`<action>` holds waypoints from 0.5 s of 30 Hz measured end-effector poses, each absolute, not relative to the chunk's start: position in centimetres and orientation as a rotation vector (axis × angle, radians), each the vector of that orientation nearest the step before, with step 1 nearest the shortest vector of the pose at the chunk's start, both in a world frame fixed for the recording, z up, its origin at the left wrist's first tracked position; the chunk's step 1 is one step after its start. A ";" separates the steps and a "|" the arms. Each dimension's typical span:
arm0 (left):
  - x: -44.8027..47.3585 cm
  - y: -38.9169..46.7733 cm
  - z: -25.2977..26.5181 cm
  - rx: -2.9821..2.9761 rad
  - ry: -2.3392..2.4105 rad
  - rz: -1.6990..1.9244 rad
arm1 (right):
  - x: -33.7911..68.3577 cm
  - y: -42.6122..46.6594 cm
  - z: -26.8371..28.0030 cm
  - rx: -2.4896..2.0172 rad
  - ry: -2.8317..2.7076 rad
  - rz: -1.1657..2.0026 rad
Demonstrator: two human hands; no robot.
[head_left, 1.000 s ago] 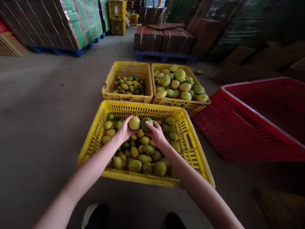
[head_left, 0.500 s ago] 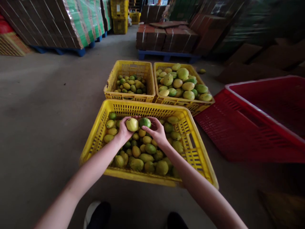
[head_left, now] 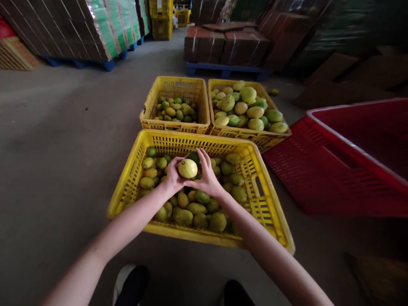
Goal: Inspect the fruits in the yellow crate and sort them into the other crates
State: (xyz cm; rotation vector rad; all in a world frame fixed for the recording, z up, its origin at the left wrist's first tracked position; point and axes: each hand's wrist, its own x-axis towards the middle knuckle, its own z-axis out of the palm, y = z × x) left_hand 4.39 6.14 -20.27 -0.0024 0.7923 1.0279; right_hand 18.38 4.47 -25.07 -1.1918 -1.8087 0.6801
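Note:
Over a wide yellow crate [head_left: 270, 212], my left hand [head_left: 174, 175] is closed around a yellow, lemon-like fruit [head_left: 188, 168], its blossom or stem end showing. A dark green fruit [head_left: 193, 157] sits just behind it, partly covered; what supports it is hidden. My right hand [head_left: 207, 176] is close on the right, fingers raised and thumb spread apart, beside both fruits. Its fingertips look near or against the green one; I cannot tell which. Below both hands, many yellow and green fruits [head_left: 196, 208] fill the crate's bottom.
Behind stand a smaller yellow crate [head_left: 146, 121] of small fruits and another yellow crate [head_left: 283, 138] heaped with larger ones. A red crate [head_left: 344, 170] leans at the right. Boxes [head_left: 207, 44] on a blue pallet [head_left: 226, 72] and wrapped stacks [head_left: 111, 25] stand farther back. My shoes [head_left: 130, 284] are below.
The yellow fruit in my left hand has moved slightly right, in front of the green fruit. My right hand's fingers have spread and lifted from around the green fruit.

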 end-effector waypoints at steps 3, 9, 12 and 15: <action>4.5 6.0 -20.8 0.069 0.831 1.025 | 18.2 4.3 -25.0 -1.225 -1.890 0.624; 4.4 6.4 -20.8 0.006 0.778 1.019 | 17.4 3.7 -24.1 -1.168 -1.894 0.467; 4.3 7.1 -20.8 -0.006 0.801 1.062 | 17.3 3.7 -23.7 -1.117 -1.843 0.403; 3.9 8.1 -21.0 0.096 0.838 1.139 | 17.7 3.9 -23.5 -1.175 -1.677 0.411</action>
